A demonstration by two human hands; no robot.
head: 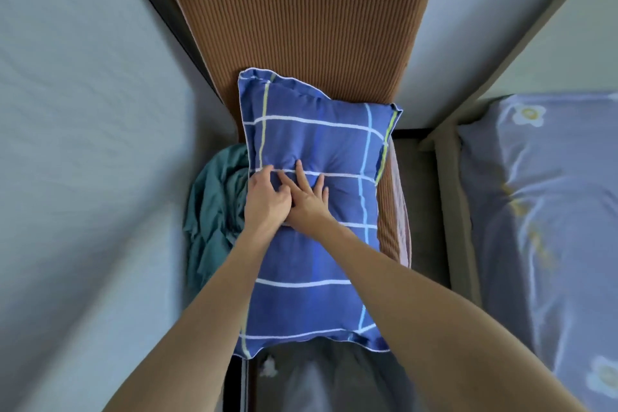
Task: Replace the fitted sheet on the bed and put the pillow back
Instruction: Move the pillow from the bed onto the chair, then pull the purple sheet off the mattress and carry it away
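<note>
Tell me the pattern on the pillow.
Blue with white and yellow-green check lines, on the pillow; the head view shows it.

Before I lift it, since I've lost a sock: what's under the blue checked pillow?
The pillow lies on a brown ribbed cover, with crumpled green cloth showing at its left edge. Both hands press on top. Anything directly beneath is covered.

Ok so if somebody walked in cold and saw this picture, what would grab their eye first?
Most likely the blue checked pillow in the middle, lying on a brown ribbed cover, with both hands on it: the left hand bunches the fabric while the right hand presses flat beside it. Next, the crumpled green sheet heaped at the pillow's left edge, and the pale flowered sheet on the bed at right.
</note>
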